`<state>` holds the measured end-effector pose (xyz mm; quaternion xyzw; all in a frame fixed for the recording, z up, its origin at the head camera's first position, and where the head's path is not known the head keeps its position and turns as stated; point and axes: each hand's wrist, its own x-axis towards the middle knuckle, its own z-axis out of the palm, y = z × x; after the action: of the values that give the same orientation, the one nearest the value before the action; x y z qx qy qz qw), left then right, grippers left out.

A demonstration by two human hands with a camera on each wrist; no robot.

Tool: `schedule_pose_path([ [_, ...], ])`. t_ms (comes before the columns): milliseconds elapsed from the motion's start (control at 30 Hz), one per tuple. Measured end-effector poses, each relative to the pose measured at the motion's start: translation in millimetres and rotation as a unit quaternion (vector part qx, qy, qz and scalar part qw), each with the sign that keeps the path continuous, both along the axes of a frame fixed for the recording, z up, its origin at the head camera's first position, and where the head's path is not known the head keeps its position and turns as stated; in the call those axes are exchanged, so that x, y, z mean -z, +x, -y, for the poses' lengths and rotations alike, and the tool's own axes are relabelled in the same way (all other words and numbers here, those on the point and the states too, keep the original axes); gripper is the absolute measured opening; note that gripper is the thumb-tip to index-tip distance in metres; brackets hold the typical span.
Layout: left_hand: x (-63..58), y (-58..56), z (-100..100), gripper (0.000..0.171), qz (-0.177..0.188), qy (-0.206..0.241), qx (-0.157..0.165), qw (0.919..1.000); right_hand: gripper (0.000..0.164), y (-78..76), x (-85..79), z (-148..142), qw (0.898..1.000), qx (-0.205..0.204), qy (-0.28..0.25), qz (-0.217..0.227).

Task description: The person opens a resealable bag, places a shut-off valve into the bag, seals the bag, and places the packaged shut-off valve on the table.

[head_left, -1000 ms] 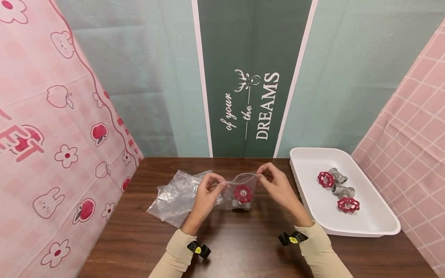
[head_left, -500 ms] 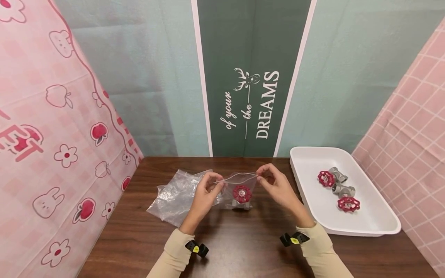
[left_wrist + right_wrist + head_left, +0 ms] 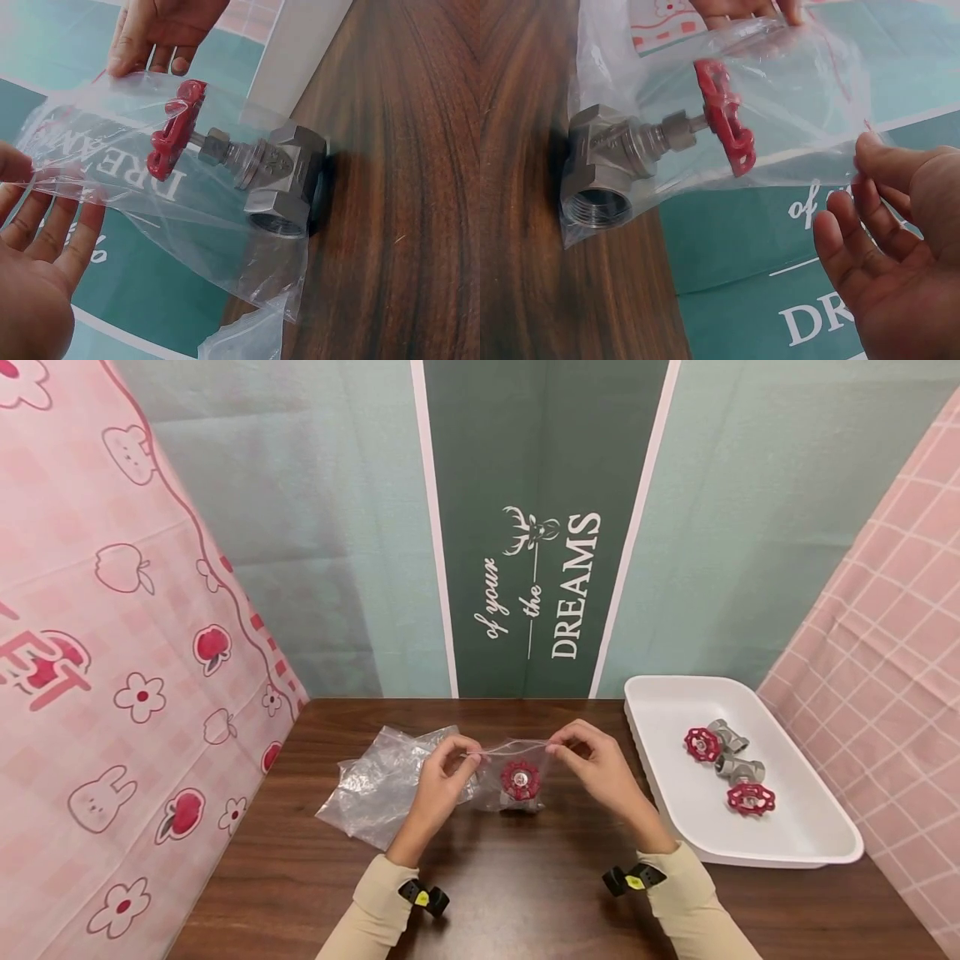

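A clear zip bag [image 3: 202,195] stands upright on the table, its red-lined mouth at the top. Inside it sits a gate valve [image 3: 615,154] with a grey metal threaded body and a red handwheel [image 3: 521,780]. My left hand [image 3: 444,777] pinches the bag's top edge at the left corner between thumb and fingers. At the opposite corner my right hand [image 3: 596,764] pinches the same edge, thumb and forefinger on the zip strip. The strip runs nearly straight between the two hands. The valve's body rests at the bag's bottom, on the wooden table [image 3: 517,877].
Several flat clear bags [image 3: 382,785] lie in a loose pile left of the held bag. On the right stands a white tray [image 3: 795,852] with two more valves [image 3: 738,770] inside. Fabric hangings enclose the table at back and sides.
My right hand has slid slightly left and down along the bag's mouth. The mouth, wavy and gaping before, now looks straighter and narrower. My left hand has shifted a little left.
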<state>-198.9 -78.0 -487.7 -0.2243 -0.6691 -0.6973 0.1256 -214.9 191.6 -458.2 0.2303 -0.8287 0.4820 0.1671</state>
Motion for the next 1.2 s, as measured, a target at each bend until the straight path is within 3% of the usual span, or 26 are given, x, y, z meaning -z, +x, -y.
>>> schedule_pose_path([
  [167, -0.6, -0.7, 0.7, 0.010, 0.021, 0.012, -0.008, 0.9997, 0.006, -0.7, -1.0, 0.4, 1.000, 0.006, -0.008, -0.007],
  [400, -0.8, -1.1, -0.3, 0.012, 0.023, 0.009, -0.012, 0.9996, 0.004, -1.6, -0.2, 3.3, 0.999, 0.021, -0.024, -0.006],
  [800, -3.4, -4.9, -5.4, 0.010, 0.030, 0.022, -0.057, 0.9977, 0.009, -10.1, -1.2, 14.8, 0.998, 0.067, 0.001, 0.006],
  [933, -3.8, -6.5, -7.4, 0.012, 0.031, 0.030, -0.063, 0.9971, 0.019, -8.8, -7.5, 23.8, 0.998, 0.060, 0.015, -0.024],
  [1033, -3.8, -7.7, -8.7, 0.012, 0.034, 0.033, -0.070, 0.9964, 0.028, -6.2, -15.3, 33.4, 0.995, 0.056, 0.054, -0.063],
  [1200, -4.6, -9.7, -10.6, 0.011, 0.041, 0.039, -0.081, 0.9951, 0.045, -3.4, -27.0, 52.5, 0.978, 0.037, 0.154, -0.136],
])
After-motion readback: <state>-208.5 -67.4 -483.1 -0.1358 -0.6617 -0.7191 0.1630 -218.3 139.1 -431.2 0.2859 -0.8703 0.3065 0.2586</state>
